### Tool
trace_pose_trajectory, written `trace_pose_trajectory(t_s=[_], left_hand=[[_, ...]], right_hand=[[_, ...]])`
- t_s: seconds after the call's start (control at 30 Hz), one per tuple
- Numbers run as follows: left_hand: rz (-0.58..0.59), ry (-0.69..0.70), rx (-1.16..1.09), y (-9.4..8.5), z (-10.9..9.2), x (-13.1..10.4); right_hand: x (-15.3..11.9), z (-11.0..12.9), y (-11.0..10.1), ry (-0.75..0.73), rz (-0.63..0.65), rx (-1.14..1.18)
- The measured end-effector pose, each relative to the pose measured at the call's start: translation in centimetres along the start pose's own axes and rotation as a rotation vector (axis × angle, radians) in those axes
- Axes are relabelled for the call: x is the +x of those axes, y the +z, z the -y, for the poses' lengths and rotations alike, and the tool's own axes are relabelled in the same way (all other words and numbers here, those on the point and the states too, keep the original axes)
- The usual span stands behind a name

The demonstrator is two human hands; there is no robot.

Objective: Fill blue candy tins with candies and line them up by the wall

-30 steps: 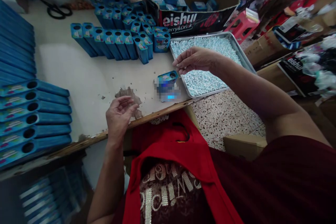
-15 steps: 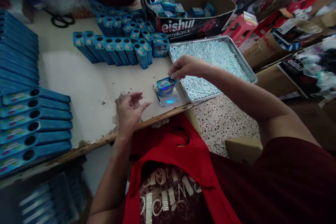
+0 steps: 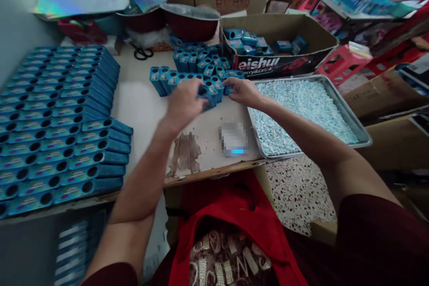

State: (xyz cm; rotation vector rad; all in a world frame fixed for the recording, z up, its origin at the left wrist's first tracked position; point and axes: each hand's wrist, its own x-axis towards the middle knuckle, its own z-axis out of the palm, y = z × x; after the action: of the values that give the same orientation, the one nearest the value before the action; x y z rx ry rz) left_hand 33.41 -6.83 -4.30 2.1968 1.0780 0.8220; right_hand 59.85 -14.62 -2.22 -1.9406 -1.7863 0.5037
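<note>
My left hand (image 3: 186, 100), blurred by motion, is closed around a small blue candy box (image 3: 208, 98) with a dark round hole in its top. That box is at the front of a cluster of upright blue boxes (image 3: 182, 78). At the cluster's right end, my right hand (image 3: 243, 91) has its fingers and thumb around another blue box (image 3: 230, 88), mostly covered by the hand. Nearer me lies a small flat scale (image 3: 233, 138) with a lit blue display and nothing on it. Right of it, a metal tray (image 3: 363, 136) holds many pale blue and white candies (image 3: 298, 111).
Rows of blue boxes (image 3: 60, 125) fill the table's left side. Behind stand black scissors (image 3: 142, 52), dark red bowls (image 3: 192, 22) and a carton (image 3: 284, 65) with more blue boxes. A red stool (image 3: 343, 65) stands beyond the tray. The table's wooden front edge (image 3: 214, 173) is worn.
The blue box has left the scale. Both hands have moved away from the front edge to the cluster of boxes, and the view has shifted, showing more of the left rows.
</note>
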Motion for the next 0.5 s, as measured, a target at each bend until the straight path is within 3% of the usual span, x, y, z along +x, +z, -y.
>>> trace_pose_trajectory(t_s=[0.13,0.23,0.33,0.4,0.5], left_hand=[[0.036,-0.211,0.325,-13.5,7.1,4.4],[0.186,-0.305,0.478,-19.6,11.9,3.9],[0.310,-0.358,0.436,-21.7,15.0,0.7],[0.369,-0.383,0.393,-21.8,16.3,-1.5],[0.368,-0.407,0.394,-21.6,17.8,-3.7]], right_hand=[[4.4,2.0,1.3,-0.127,0.225,-0.545],[6.4,3.2,1.8,-0.157,0.328,-0.712],[7.3,4.1,1.9,-0.148,0.346,-0.792],[7.3,4.7,2.0,-0.130,0.342,-0.828],[5.9,5.8,1.9,-0.171,0.377,-0.841]])
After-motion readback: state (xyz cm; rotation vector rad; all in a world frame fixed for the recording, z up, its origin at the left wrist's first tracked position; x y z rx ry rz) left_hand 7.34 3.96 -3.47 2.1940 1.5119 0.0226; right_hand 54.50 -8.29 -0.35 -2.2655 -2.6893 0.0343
